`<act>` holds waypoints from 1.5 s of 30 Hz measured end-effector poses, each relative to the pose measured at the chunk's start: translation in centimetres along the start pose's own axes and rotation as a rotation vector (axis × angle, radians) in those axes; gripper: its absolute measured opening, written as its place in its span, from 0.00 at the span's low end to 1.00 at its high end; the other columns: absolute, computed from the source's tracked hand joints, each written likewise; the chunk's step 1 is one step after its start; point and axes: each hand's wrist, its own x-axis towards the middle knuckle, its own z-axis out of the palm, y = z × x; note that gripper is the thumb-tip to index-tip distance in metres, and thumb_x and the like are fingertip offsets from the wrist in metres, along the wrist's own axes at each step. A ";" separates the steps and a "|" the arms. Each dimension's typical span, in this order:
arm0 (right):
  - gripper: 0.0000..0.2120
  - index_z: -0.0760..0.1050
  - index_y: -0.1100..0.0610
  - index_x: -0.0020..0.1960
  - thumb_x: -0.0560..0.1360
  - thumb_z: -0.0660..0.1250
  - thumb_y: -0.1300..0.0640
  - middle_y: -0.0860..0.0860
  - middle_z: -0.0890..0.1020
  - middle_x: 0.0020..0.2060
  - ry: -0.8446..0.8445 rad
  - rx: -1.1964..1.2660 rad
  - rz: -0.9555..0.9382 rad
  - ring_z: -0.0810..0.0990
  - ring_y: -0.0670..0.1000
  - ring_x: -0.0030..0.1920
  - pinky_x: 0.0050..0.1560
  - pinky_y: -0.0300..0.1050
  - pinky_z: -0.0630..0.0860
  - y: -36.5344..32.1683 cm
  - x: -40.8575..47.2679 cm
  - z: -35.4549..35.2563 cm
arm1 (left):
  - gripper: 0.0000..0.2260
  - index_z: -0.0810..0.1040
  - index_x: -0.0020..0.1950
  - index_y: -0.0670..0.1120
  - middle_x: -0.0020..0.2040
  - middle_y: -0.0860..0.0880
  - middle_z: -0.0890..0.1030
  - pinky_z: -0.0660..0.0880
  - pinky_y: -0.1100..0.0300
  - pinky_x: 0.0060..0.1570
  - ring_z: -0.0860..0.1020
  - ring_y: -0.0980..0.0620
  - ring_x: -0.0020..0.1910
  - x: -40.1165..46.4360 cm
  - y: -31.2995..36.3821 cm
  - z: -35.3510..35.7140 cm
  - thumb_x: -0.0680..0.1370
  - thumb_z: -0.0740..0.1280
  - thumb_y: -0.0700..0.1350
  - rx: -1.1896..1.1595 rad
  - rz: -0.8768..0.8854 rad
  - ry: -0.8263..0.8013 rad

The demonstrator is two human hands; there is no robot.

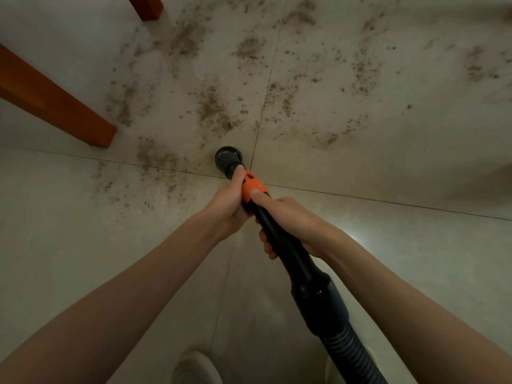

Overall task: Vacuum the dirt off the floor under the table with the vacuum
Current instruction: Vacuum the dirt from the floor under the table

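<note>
A black vacuum wand (pixel 279 239) with an orange collar (pixel 253 187) points down and away from me, its round black nozzle (pixel 228 156) at the floor near a tile joint crossing. My left hand (pixel 228 202) grips the wand at the collar, fingers curled round it. My right hand (pixel 288 220) grips the black tube just behind, thumb lying along the orange collar. A ribbed hose (pixel 354 356) runs off at the bottom right. Brown dirt (pixel 213 106) lies scattered in patches over the pale tiles beyond the nozzle and to its left (pixel 155 159).
An orange-brown wooden table leg (pixel 55 98) slants in from the left edge, its foot left of the nozzle. A second leg (pixel 146 5) shows at the top left. A pale shoe (pixel 196 367) is at the bottom. Tiles near me look bare of dirt.
</note>
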 end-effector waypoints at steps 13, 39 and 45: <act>0.23 0.72 0.65 0.53 0.78 0.59 0.43 0.55 0.75 0.30 0.008 -0.115 0.071 0.74 0.50 0.23 0.26 0.39 0.73 2.8 -2.7 1.1 | 0.19 0.71 0.63 0.38 0.46 0.42 0.79 0.74 0.60 0.40 0.78 0.50 0.43 -3.1 -3.7 -2.8 0.80 0.61 0.51 0.090 -0.150 -0.029; 0.21 0.72 0.64 0.48 0.78 0.59 0.44 0.55 0.75 0.29 -0.033 -0.222 0.059 0.74 0.48 0.21 0.24 0.38 0.72 2.1 -2.1 3.9 | 0.13 0.74 0.49 0.47 0.45 0.48 0.79 0.66 0.60 0.42 0.75 0.54 0.41 -4.6 -4.4 -5.4 0.81 0.57 0.54 0.127 -0.101 0.068; 0.24 0.74 0.66 0.51 0.79 0.58 0.43 0.55 0.76 0.29 -0.046 -0.306 0.048 0.74 0.48 0.21 0.24 0.37 0.74 1.4 -0.8 6.5 | 0.15 0.71 0.54 0.42 0.50 0.43 0.77 0.72 0.55 0.55 0.76 0.48 0.50 -4.3 -3.7 -7.3 0.82 0.54 0.53 -0.082 -0.066 0.132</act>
